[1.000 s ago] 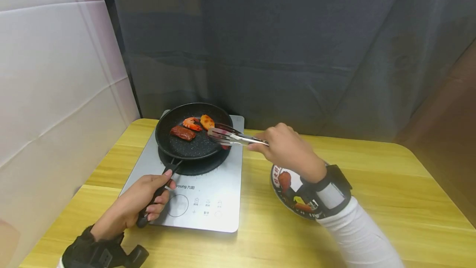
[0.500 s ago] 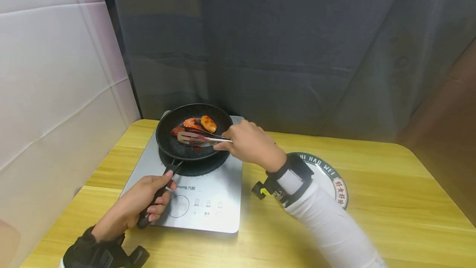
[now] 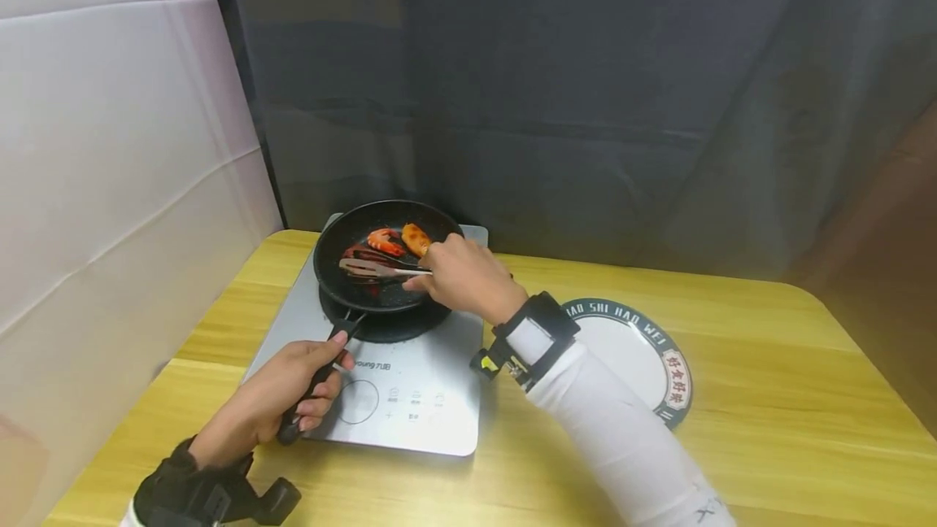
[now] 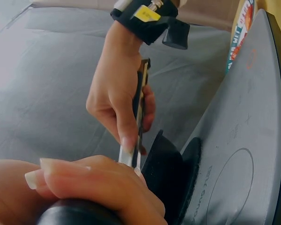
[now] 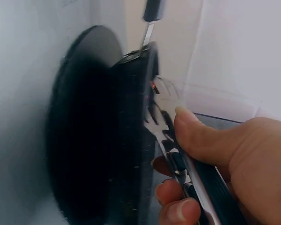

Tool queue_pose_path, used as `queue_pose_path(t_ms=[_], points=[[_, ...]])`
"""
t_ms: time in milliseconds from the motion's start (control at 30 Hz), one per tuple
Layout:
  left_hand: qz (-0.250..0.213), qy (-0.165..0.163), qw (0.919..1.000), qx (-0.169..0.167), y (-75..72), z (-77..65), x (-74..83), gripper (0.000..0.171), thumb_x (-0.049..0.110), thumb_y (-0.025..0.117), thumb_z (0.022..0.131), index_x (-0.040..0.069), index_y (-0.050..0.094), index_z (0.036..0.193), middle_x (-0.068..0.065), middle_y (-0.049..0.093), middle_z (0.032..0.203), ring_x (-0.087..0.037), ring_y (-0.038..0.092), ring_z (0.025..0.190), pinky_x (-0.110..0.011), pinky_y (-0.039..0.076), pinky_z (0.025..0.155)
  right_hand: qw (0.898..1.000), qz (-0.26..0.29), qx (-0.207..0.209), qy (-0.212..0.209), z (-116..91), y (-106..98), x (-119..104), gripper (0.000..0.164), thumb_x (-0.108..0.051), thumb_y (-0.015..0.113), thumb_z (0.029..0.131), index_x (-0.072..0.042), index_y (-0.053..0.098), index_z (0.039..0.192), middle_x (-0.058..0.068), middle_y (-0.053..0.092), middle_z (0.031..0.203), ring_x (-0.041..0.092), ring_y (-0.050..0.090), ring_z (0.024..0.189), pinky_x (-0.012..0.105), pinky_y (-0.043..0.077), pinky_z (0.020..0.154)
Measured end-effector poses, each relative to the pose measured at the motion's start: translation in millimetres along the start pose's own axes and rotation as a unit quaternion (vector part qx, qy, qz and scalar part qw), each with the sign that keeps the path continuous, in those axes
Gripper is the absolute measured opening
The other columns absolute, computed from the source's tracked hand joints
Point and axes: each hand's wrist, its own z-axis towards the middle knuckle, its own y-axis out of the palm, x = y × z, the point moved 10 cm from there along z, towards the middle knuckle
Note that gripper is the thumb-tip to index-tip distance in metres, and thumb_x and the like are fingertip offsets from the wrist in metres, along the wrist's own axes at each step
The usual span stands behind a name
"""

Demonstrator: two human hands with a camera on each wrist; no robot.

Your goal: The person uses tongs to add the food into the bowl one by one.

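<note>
My left hand [image 3: 293,381] grips the black handle [image 3: 344,327] of a frying pan [image 3: 344,289]. Metal tongs [image 3: 369,268] are held in my right hand [image 3: 468,276], their slotted ends low over the left part of the pan. Under those ends lies a dark red slab of meat [image 3: 355,251], partly covered; I cannot tell whether the tongs pinch it. A cooked shrimp [image 3: 384,242] and a golden-brown oval piece of food [image 3: 415,239] lie behind. In the right wrist view, the thumb presses along the tongs [image 5: 196,173], whose tips reach over the pan's rim.
Beneath the pan is a silver induction cooker [image 3: 439,429] with a round black pad [image 3: 410,330]. A white plate with a green lettered rim [image 3: 677,385] stands to the right, partly behind my right forearm. A dark grey cloth [image 3: 542,104] hangs behind the wooden table [image 3: 769,364].
My right hand has carried the tongs left, from the pan's right side to over the dark red meat. The forearm now bares the plate's right part. My left hand keeps its hold.
</note>
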Motion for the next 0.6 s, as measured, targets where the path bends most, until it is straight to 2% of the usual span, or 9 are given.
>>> queue_pose_path(t_ms=[333, 600], points=[[-0.002, 0.001, 1.0000, -0.002, 1.3, 0.7, -0.7, 0.046, 0.046, 0.038, 0.102, 0.001, 0.045, 0.099, 0.003, 0.033, 0.060, -0.007, 0.029, 0.042, -0.022, 0.032, 0.037, 0.999, -0.023, -0.015, 0.019, 6.1, 13.2, 0.1, 0.035, -0.049, 0.065, 0.088, -0.018, 0.065, 0.072, -0.002, 0.046, 0.059, 0.015, 0.052, 0.054, 0.028, 0.040, 0.045], [-0.004, 0.000, 1.0000, -0.004, 1.8, 1.1, -1.3, 0.045, 0.045, 0.039, 0.102, 0.001, 0.045, 0.099, 0.003, 0.033, 0.059, -0.007, 0.030, 0.042, -0.021, 0.032, 0.037, 0.999, -0.022, -0.015, 0.042, 7.5, 14.5, 0.4, 0.037, -0.050, 0.066, 0.087, -0.019, 0.061, 0.066, 0.000, 0.051, 0.064, 0.015, 0.053, 0.056, 0.030, 0.042, 0.045]])
